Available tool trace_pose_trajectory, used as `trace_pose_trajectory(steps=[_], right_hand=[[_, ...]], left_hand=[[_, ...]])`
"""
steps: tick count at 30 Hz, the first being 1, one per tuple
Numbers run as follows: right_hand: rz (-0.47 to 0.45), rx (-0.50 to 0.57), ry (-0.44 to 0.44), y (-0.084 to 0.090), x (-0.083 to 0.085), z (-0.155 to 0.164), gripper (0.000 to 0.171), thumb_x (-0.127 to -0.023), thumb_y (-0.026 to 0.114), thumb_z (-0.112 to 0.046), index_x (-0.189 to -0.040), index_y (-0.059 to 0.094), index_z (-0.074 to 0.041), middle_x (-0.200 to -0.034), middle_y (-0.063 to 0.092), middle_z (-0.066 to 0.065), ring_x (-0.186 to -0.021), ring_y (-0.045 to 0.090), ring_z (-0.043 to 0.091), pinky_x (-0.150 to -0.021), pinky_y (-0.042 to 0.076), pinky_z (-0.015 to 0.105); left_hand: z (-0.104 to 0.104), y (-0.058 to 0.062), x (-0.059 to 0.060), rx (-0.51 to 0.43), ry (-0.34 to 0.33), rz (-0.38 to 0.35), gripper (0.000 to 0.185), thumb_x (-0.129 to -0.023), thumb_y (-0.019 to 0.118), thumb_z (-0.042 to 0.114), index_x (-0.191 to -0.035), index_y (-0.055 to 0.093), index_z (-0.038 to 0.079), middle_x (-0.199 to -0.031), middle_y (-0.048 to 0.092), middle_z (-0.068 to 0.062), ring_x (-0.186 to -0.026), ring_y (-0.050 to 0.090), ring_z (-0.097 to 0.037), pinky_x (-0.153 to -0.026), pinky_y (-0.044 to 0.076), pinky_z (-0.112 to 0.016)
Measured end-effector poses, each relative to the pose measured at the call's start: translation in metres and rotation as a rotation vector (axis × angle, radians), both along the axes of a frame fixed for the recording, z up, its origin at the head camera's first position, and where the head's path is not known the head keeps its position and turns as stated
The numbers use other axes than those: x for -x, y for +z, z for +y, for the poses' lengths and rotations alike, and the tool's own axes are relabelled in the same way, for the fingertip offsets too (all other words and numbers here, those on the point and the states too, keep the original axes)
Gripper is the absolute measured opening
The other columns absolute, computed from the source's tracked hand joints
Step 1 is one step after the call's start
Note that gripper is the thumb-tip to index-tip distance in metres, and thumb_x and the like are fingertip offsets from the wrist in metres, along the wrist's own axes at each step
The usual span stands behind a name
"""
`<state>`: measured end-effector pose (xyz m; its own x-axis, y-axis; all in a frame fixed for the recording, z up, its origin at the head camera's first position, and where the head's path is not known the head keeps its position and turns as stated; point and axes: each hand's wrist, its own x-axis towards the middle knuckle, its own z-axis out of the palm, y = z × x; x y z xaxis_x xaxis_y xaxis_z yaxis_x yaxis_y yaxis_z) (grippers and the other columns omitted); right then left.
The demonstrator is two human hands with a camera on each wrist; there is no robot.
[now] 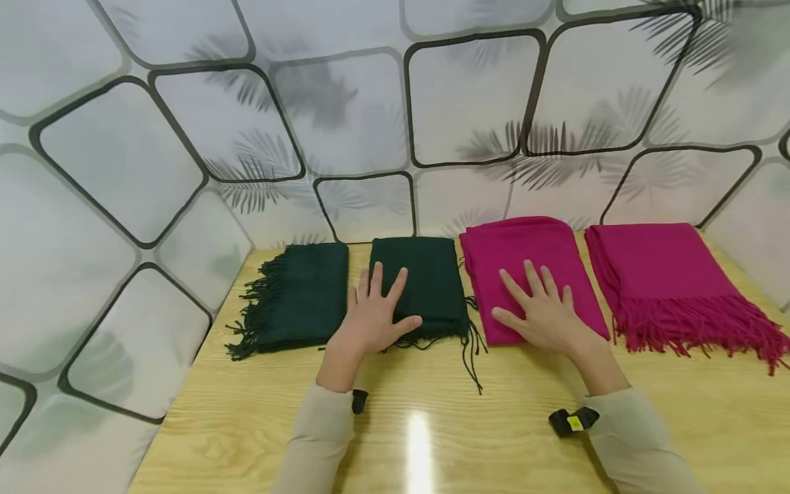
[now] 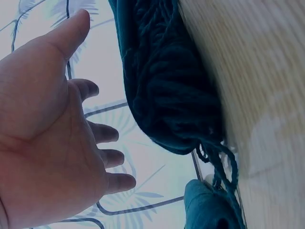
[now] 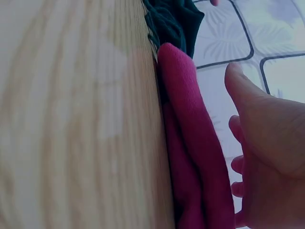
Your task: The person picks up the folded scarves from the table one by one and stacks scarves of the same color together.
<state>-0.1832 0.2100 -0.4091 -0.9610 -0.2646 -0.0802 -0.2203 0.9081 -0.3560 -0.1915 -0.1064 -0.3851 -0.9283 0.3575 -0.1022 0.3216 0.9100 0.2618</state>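
Note:
Four folded scarves lie in a row. At the left is a dark green scarf with its fringe toward the left. Beside it lies a second dark green scarf, fringed at its near edge. Above that one's near left part, my left hand is spread, apart from the cloth in the left wrist view. To the right is a magenta scarf folded into a rectangle. My right hand hovers over its near part with fingers spread. Another magenta scarf at far right has its fringe toward me. Neither hand holds anything.
The scarves rest on a light wooden table, near its back edge. Behind and to the left stands a wall with a patterned covering. Loose green fringe strands trail onto the wood. A dark strap sits at the right wrist.

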Motion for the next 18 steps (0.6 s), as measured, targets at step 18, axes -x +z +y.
trace_pose_trajectory(steps=[18], right_hand=[[0.005, 0.040, -0.048, 0.008, 0.017, 0.033, 0.086, -0.100, 0.044, -0.060, -0.162, 0.005, -0.016, -0.160, -0.011, 0.032, -0.144, -0.008, 0.058, -0.105, 0.002, 0.079]], left_hand=[[0.082, -0.001, 0.003, -0.232, -0.137, 0.003, 0.083, -0.102, 0.052, 0.045, -0.162, -0.001, 0.023, -0.165, -0.012, -0.015, -0.151, -0.002, -0.041, -0.117, 0.018, -0.061]])
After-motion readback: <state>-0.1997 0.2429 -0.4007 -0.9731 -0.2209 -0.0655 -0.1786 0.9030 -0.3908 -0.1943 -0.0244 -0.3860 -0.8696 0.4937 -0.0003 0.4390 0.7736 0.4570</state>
